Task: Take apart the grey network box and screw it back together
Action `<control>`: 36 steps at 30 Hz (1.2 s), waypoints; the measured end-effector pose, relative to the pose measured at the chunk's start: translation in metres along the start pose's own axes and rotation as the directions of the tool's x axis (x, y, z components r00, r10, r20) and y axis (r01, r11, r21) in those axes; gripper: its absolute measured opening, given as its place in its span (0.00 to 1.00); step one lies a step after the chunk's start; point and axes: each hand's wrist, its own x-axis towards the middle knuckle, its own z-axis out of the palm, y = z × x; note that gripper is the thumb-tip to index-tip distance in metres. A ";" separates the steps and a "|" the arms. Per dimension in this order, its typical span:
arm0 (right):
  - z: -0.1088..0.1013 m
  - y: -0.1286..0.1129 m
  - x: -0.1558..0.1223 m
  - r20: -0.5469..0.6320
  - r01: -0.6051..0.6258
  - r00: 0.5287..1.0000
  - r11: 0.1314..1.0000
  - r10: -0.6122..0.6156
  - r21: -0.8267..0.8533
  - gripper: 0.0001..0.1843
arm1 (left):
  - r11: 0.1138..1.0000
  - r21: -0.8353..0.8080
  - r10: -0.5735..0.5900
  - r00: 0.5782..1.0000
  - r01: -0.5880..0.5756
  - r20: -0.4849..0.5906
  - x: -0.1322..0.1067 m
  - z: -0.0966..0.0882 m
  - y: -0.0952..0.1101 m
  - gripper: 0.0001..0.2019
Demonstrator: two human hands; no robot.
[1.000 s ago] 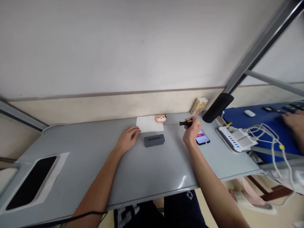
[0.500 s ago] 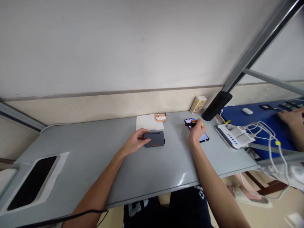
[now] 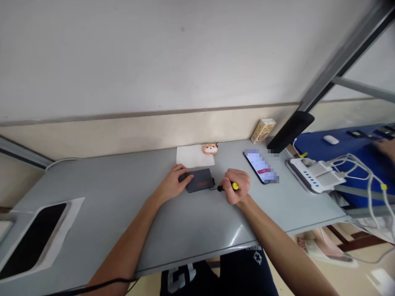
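Observation:
A flat dark grey box (image 3: 200,181) with reddish lettering and a row of slots lies on the grey desk. My left hand (image 3: 173,183) grips its left end, thumb on top and fingers along the back. In my right hand (image 3: 237,186) is a screwdriver (image 3: 235,186) with a black and yellow handle, the fist wrapped round it. Its thin shaft points left, the tip close to the box's right front corner; whether it touches, I cannot tell. Behind the box are a white paper sheet (image 3: 188,157) and an orange animal-faced case (image 3: 210,149).
Right of my right hand lies a lit phone (image 3: 261,166). A small carton (image 3: 263,130), a black cylinder (image 3: 290,131) and a white power strip (image 3: 305,176) with cables stand farther right. A black tablet-like slab (image 3: 33,242) rests at left. Another person's hand (image 3: 385,148) is over the blue desk.
My right hand has come left from over the phone to the box's right side, with the screwdriver. The box has tipped, so its lettered face is turned up and its slots face me.

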 end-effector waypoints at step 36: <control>0.029 -0.015 -0.022 0.043 0.002 0.999 0.992 -0.008 0.126 0.15 | 0.989 0.134 0.079 0.991 -0.064 -0.107 -0.006 -0.018 0.018 0.12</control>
